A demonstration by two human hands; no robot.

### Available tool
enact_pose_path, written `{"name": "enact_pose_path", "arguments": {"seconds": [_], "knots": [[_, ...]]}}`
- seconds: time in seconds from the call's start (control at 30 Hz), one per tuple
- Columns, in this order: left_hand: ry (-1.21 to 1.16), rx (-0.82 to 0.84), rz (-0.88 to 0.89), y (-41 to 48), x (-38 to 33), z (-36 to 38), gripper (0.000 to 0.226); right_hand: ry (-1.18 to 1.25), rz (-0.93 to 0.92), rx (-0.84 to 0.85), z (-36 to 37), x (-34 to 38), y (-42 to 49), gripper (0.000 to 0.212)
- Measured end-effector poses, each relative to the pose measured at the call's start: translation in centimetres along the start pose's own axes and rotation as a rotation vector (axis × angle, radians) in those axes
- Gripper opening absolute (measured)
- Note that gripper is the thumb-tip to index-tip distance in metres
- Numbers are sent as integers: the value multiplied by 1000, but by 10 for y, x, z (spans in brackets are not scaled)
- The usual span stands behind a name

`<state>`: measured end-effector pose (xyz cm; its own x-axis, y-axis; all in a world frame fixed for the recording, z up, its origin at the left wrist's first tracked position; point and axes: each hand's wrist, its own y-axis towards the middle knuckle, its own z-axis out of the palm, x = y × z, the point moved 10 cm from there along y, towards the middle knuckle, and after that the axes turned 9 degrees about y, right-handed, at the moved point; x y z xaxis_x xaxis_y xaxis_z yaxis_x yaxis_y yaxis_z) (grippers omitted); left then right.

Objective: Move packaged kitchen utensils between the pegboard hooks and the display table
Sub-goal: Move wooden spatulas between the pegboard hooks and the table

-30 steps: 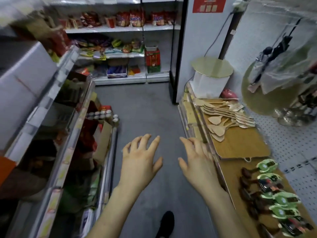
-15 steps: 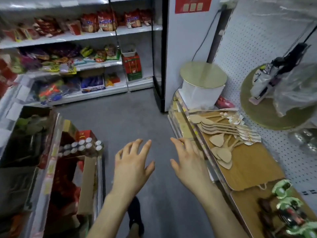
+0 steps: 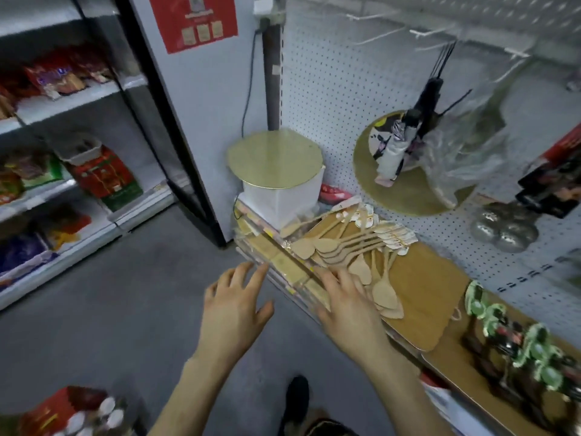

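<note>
- Shop aisle, grey floor (image 3: 110, 309); snack shelves (image 3: 63, 96) fill the left of the frame and a white pegboard (image 3: 330, 89) the upper right.
- At lower centre the right hand (image 3: 349, 309) is stretched forward, palm down, fingers straight and spread, holding nothing. Its fingertips lie over the front edge of the surface (image 3: 421, 287), just beside the nearest spatula heads; whether they touch the packs cannot be told.
- The left hand (image 3: 232, 309) hovers beside it over the floor, equally wide and bare, short of the surface's clear front rail. It looks ready to help gather, not yet to grip.
- The task's things, packaged wooden spoons and spatulas (image 3: 352, 243), lie fanned flat at centre frame, heads toward the aisle and paper header cards toward the pegboard. That probably keeps the hang cards within reach of the wall.
- Above them, at upper right, bare hooks (image 3: 377, 36) stick out of the pegboard, a likely place for the packs.
- Further along, at lower right, green-carded utensils (image 3: 534, 350) lie in a loose row on the same surface.
- A white box topped with a gold round board (image 3: 273, 158) stands behind the spoons, where pegboard and wall panel meet.
- Judged from this, the reach has begun and no pack is lifted yet.
</note>
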<state>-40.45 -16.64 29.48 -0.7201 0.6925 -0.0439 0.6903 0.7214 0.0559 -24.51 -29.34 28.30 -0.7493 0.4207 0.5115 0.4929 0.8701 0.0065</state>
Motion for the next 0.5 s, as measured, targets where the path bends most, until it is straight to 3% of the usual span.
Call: {"name": "enact_pose_path", "arguments": {"seconds": [0.5], "knots": [[-27, 136, 352, 214, -24, 82, 62, 50, 301, -100, 22, -73, 154, 69]]}}
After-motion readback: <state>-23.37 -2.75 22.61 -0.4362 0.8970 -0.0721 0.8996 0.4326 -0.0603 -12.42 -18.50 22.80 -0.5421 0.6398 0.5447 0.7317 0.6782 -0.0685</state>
